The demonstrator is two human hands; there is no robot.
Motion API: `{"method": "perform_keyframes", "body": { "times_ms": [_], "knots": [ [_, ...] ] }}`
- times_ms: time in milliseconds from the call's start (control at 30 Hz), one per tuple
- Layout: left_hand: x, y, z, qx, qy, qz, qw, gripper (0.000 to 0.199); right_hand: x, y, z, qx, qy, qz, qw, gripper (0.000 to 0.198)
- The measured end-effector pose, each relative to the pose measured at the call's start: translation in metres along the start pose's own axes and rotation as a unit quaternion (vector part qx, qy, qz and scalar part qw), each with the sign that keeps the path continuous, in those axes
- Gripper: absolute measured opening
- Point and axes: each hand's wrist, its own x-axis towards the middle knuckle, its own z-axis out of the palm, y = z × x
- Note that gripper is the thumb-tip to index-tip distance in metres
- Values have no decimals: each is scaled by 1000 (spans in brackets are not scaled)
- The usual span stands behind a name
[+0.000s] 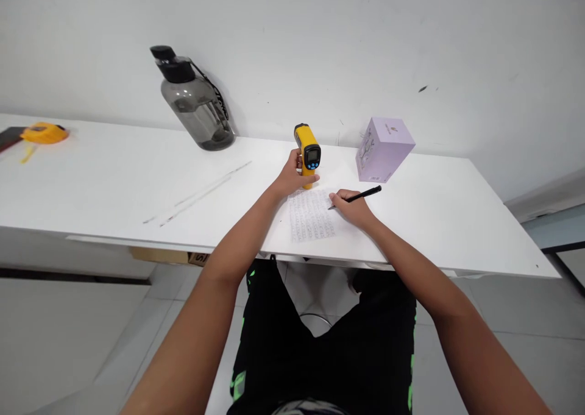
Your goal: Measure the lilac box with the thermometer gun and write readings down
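In the middle of the white bench, the left hand wraps its grip around a yellow thermometer gun, screen facing the person for reading, while the right hand pinches a black pen, tip on the paper for writing.

The handle of the infrared thermometer is covered by the left hand; the writing on the paper cannot be read; a dark object is cut off at the left edge.
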Motion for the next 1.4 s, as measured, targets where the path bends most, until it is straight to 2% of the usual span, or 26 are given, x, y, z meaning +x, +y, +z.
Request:
{"method": "perform_keyframes", "body": {
  "times_ms": [233, 500, 733, 967, 1400],
  "knots": [
    [-1, 5, 1, -25, -10, -11, 1000, 70, 1, -1, -1, -18, 7, 1, 1000, 35],
    [-7, 15, -2, -11, -29, -41, 999, 54, -1, -4, -1, -22, 21, 4, 1000, 37],
    [-6, 16, -1, -2, -25, -37, 999, 53, -1, -6, -1, -40, 37, 4, 999, 37],
    [-6, 14, -1, 4, -27, -37, 999, 53, -3, -9, -1, -45, 13, 15, 999, 36],
    [-5, 11, 0, -14, -32, -21, 999, 54, -3, -6, -2, -40, 42, 9, 998, 36]
  ]
}}
